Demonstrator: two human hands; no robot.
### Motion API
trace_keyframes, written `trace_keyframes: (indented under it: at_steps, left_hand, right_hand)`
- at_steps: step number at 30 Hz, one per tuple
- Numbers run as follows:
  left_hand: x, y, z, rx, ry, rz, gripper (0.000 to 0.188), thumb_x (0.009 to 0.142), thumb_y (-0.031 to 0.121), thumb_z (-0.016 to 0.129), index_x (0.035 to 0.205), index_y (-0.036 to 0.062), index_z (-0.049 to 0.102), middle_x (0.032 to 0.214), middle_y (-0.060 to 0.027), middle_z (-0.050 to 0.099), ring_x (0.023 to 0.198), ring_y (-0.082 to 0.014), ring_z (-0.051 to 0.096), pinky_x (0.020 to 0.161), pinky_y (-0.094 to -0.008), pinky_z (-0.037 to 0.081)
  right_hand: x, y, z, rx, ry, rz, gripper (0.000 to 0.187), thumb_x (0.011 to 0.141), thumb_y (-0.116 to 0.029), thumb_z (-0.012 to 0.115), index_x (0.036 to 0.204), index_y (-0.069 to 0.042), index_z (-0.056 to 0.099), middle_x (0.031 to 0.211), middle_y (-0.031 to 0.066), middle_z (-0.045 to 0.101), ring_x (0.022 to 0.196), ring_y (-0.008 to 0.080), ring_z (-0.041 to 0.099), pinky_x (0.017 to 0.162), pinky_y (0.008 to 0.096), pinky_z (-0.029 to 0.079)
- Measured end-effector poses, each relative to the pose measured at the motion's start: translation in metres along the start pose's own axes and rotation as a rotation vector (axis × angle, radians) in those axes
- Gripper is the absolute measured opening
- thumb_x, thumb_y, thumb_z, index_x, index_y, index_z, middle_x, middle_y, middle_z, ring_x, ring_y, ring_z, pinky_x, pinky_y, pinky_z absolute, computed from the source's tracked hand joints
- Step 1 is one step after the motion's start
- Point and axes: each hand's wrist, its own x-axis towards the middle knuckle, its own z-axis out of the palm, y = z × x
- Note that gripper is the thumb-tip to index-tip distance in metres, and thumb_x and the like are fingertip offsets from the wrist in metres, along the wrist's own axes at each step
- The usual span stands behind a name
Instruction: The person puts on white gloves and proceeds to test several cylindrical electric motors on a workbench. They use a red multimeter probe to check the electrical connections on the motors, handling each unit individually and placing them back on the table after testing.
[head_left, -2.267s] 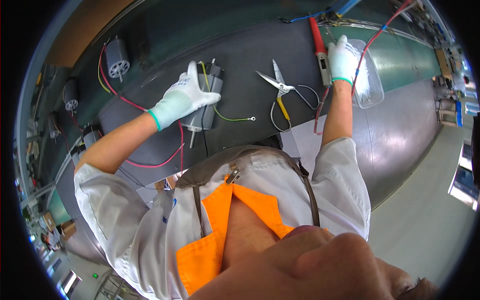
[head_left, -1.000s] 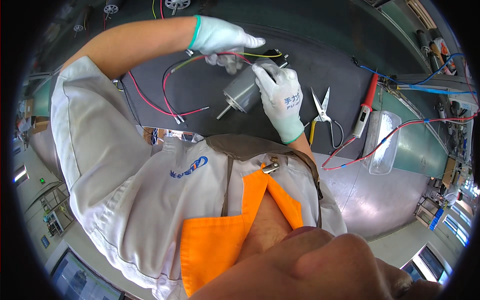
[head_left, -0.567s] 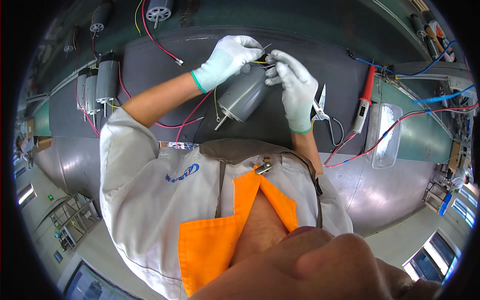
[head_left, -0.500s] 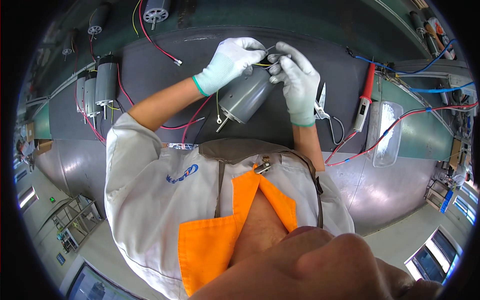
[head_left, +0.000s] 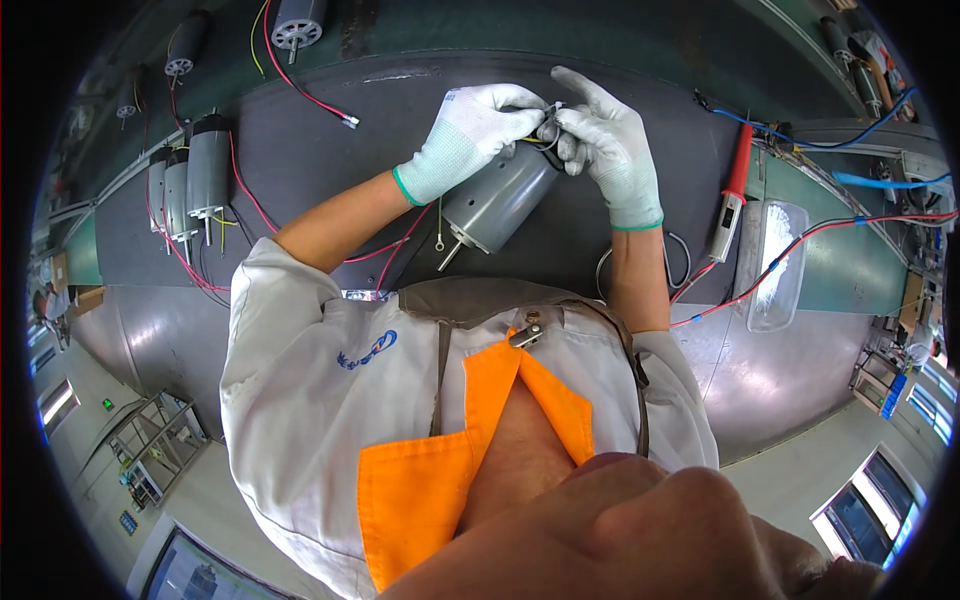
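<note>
A grey cylindrical motor (head_left: 503,207) lies tilted on the dark mat, its shaft toward me. At its far end my left hand (head_left: 478,128), in a white glove, pinches a thin pale cable tie (head_left: 557,106). My right hand (head_left: 612,155), also gloved, has thumb and fingers closed on the same tie, with its index finger raised. The tie loops near the motor's yellow and dark wires, partly hidden by my fingers. A yellow-green lead with a ring terminal (head_left: 439,244) hangs beside the motor. Scissors (head_left: 682,258) lie mostly covered by my right forearm.
Several motors (head_left: 208,165) with red and black leads stand at the left; another motor (head_left: 298,25) lies on the far side. To the right are a corded red-and-white hand tool (head_left: 728,220) and a clear plastic tray (head_left: 776,268). Blue and red cables (head_left: 850,222) run past them.
My hands have come closer together at the motor's far end, the right hand turning with its index finger lifted. My right forearm now covers most of the scissors.
</note>
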Motion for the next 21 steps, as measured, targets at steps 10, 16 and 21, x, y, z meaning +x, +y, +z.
trace_keyframes:
  at_steps: [10, 16, 21]
  left_hand:
    - [0.002, -0.003, 0.020, 0.191, 0.105, 0.298, 0.027, 0.094, 0.013, 0.068, 0.117, -0.0003, 0.072, 0.101, -0.0075, 0.074, 0.082, -0.0085, 0.066, 0.072, -0.0267, 0.055]
    - [-0.016, -0.003, 0.026, 0.151, 0.145, 0.318, 0.041, 0.095, 0.004, 0.063, 0.135, 0.0019, 0.061, 0.090, -0.0026, 0.065, 0.077, -0.0059, 0.058, 0.070, -0.0244, 0.051]
    - [-0.024, -0.008, 0.031, 0.073, 0.205, 0.315, 0.037, 0.095, 0.003, 0.064, 0.131, -0.0010, 0.062, 0.091, -0.0023, 0.066, 0.077, -0.0057, 0.059, 0.070, -0.0244, 0.050]
  right_hand:
    - [-0.021, -0.015, 0.023, -0.281, 0.281, 0.021, 0.030, 0.095, -0.012, 0.066, 0.121, 0.001, 0.072, 0.079, 0.0043, 0.070, 0.056, 0.0060, 0.058, 0.047, 0.0213, 0.044]
    - [-0.034, 0.003, 0.005, -0.618, 0.404, -0.368, 0.016, 0.092, -0.002, 0.065, 0.103, 0.005, 0.075, 0.095, 0.0096, 0.074, 0.073, 0.0108, 0.069, 0.060, 0.0251, 0.055]
    - [-0.031, 0.035, -0.009, -0.231, 0.582, -0.197, 0.011, 0.089, 0.003, 0.065, 0.090, 0.007, 0.075, 0.094, 0.0096, 0.074, 0.070, 0.0101, 0.067, 0.060, 0.0251, 0.056]
